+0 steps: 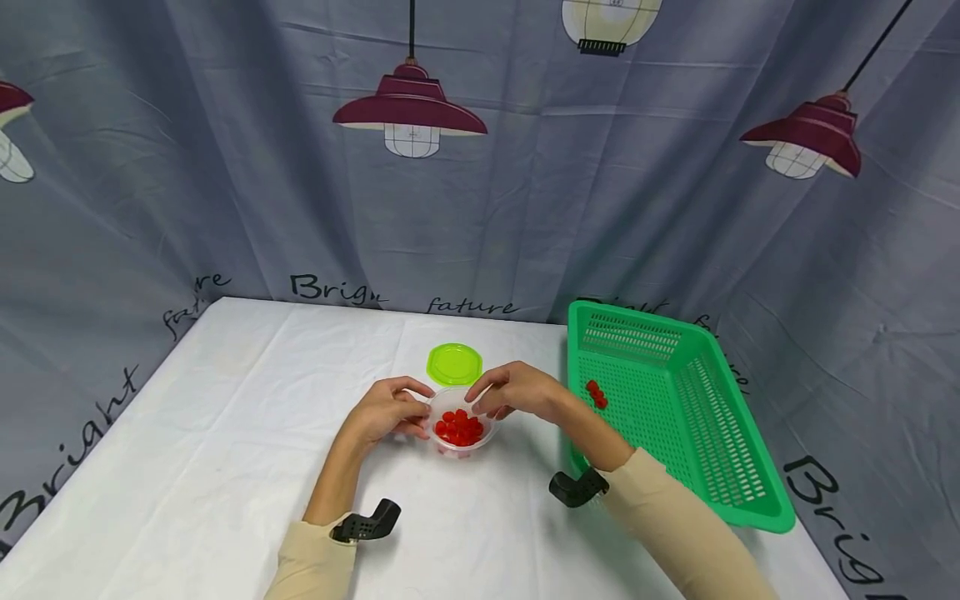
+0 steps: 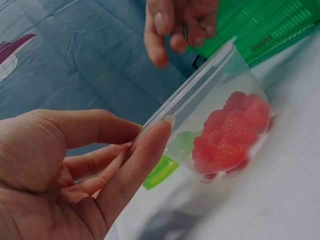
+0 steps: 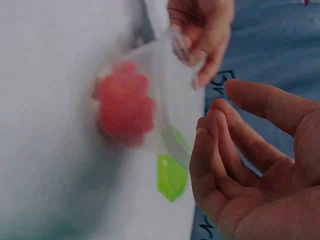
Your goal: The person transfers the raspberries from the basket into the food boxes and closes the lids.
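A clear plastic bowl stands on the white table with several red raspberries in it; their bumpy skin shows well in the left wrist view. My left hand pinches the bowl's rim from the left, thumb against fingers. Over the right side of the rim hovers my right hand, its fingers loosely bent. In the right wrist view a gap shows between the thumb and fingers of that right hand, and they hold nothing. Just behind the bowl lies a bright green lid.
To the right stands a large green basket with slotted walls. A few raspberries lie inside near its left wall. A grey-blue curtain printed with lamps hangs behind the white table.
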`<state>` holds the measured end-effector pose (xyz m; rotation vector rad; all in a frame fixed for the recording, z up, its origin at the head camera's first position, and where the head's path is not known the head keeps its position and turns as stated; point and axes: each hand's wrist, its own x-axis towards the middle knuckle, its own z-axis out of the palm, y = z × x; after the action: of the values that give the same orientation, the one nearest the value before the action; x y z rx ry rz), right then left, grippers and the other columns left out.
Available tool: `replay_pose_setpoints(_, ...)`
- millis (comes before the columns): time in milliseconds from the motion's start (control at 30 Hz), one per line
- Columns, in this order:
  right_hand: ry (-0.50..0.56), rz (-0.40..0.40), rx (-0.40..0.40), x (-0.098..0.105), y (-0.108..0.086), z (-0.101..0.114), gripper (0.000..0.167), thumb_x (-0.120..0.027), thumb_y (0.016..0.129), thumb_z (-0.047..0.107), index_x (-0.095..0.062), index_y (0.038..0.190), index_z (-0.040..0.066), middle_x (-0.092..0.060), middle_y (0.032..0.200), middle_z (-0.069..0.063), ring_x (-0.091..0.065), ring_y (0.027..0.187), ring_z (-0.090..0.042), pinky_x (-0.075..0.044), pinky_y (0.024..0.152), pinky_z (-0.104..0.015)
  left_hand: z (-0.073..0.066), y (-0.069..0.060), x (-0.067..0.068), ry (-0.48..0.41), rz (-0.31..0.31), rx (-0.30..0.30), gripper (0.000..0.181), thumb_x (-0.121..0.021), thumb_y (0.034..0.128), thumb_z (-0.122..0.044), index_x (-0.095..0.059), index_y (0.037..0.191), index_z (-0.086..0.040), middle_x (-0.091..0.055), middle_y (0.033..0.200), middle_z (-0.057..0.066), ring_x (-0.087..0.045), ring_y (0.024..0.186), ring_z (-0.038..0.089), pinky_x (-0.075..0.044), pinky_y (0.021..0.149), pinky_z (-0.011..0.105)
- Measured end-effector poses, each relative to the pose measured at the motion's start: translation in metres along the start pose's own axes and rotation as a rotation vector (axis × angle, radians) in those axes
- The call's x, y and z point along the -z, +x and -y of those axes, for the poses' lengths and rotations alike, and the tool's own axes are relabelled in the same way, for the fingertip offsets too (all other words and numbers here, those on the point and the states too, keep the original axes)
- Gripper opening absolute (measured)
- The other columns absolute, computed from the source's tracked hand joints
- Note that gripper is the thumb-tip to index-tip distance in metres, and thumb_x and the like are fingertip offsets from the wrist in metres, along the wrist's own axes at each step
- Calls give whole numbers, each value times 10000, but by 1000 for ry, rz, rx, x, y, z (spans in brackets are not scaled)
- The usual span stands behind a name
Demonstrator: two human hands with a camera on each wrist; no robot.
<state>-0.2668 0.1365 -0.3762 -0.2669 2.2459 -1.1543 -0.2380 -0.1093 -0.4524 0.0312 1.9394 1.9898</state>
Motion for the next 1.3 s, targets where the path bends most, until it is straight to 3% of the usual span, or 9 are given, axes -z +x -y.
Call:
replay_pose_setpoints(133, 30, -57, 7, 21, -10, 3, 320, -725, 877, 176, -728, 1170, 48, -741, 1074, -81, -682, 964, -285, -599, 938, -434, 0, 0, 0, 8, -12, 0, 335, -660, 923, 6, -596, 1240, 95, -624, 757, 81, -689, 558, 168, -636, 652, 292)
replay_pose_setpoints(267, 49, -128, 24, 49, -23, -2, 314, -733, 893, 185, -717, 1184, 69, -741, 1109, -113, -686, 985, -252, -600, 932, -405, -1, 0, 0, 8, -24, 2, 310, -675, 913, -7, -625, 1211, 63, -619, 782, 99, -700, 558, 190, -639, 660, 301)
replay_pose_setpoints(433, 69, -223, 35, 86, -39, -20, 389, -738, 912, 183, -667, 1263, 29, -708, 1189, -137, -686, 998, -217, -591, 948, -404, 0, 0, 0, 10, -32, -2, 297, -678, 909, -14, -637, 1196, 52, -619, 783, 105, -705, 560, 202, -641, 668, 309)
replay_pose_setpoints(633, 28, -250, -2, 118, -56, -45, 474, -703, 957, 205, -594, 1371, 2, -604, 1370, -225, -668, 1120, -324, -578, 974, -411, 0, -1, 0, 8, -40, 10, 310, -683, 906, -13, -633, 1204, 53, -646, 754, 86, -697, 554, 185, -638, 671, 303)
replay_pose_setpoints(833, -11, -251, -99, 134, -64, -79, 482, -684, 975, 238, -581, 1386, 7, -567, 1411, -247, -609, 1221, -419, -521, 1056, -514, -1, -1, 0, 18, -34, 13, 305, -684, 910, -13, -628, 1202, 53, -650, 740, 77, -691, 552, 178, -636, 660, 300)
replay_pose_setpoints(1100, -70, -263, -111, 142, -63, -120, 450, -701, 955, 172, -607, 1331, -57, -665, 1227, -233, -682, 1025, -355, -587, 942, -490, -1, -2, 0, 26, -19, 24, 324, -686, 914, -19, -618, 1222, 53, -651, 753, 75, -694, 560, 173, -631, 665, 281)
replay_pose_setpoints(1300, -69, -213, -148, 145, -55, -130, 461, -718, 939, 176, -609, 1327, -49, -675, 1200, -192, -690, 1044, -327, -587, 953, -473, -1, -2, 1, 25, -15, 18, 330, -686, 913, -19, -613, 1225, 61, -648, 742, 75, -693, 558, 175, -631, 664, 285)
